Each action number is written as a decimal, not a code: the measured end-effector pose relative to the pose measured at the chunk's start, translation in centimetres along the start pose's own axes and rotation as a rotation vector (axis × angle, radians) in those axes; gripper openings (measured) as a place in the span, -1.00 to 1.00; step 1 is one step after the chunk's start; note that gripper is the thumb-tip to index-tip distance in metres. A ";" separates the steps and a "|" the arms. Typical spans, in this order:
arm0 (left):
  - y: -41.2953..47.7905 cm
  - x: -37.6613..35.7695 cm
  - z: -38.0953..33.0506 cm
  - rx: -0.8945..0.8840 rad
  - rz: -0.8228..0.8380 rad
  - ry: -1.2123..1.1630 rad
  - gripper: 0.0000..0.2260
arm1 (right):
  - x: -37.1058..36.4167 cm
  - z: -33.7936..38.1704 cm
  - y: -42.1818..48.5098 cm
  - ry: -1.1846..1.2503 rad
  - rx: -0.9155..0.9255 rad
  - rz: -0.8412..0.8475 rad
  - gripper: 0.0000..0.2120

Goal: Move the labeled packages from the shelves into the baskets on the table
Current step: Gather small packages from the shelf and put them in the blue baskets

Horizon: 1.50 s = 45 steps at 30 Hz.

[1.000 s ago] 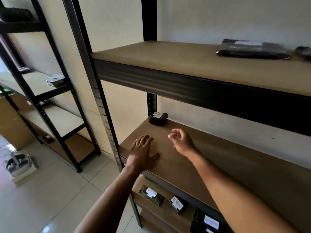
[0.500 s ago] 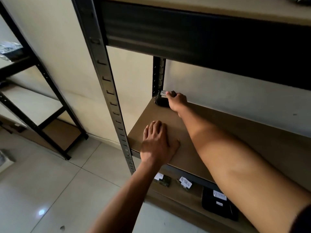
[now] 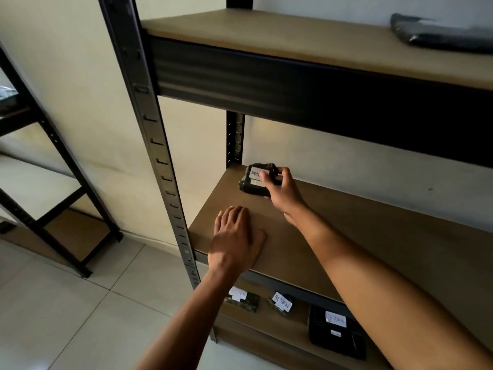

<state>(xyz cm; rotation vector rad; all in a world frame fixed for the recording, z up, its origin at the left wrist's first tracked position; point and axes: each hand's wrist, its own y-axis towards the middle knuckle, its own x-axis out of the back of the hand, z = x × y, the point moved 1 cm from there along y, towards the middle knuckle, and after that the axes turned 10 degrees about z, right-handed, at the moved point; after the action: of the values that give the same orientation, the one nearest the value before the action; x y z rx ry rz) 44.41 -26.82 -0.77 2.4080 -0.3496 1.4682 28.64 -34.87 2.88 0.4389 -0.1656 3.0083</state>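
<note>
1. Head view, progress: the job looks only partly done. The right hand [image 3: 283, 192] has its fingers [image 3: 283, 174] and thumb pinched round a small dark package [image 3: 252, 180] marked RETURN, at the back left corner of the middle shelf [image 3: 360, 236]. It is tipped up, label facing out; I can't tell whether it is clear of the board.
2. The left hand [image 3: 236, 243] lies flat near the front left edge of that shelf, fingers straight and holding nothing.
3. Left to do, as I judge it: three labelled packages [image 3: 282, 303] lie on the lower shelf [image 3: 248, 329], and a flat dark package [image 3: 442, 33] lies at the right end of the top shelf [image 3: 293, 38]. No basket or bench is in view.
4. Against the earlier frames: a second ago the right hand hung loosely curled at mid-shelf, well short of the package. Half a second ago it had reached the package beside the rear post. Now the package is tilted forward in its grip. The left hand has stayed flat on the board.
</note>
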 end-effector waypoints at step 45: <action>-3.2 0.9 -9.8 -0.125 0.537 -1.113 -0.52 | 7.1 -0.8 -21.6 0.529 0.145 0.057 -0.70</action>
<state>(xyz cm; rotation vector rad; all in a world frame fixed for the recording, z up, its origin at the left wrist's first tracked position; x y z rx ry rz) 37.94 -20.25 3.88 2.8931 -1.3292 0.0291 24.01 -12.79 6.17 -0.3627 0.0828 3.0741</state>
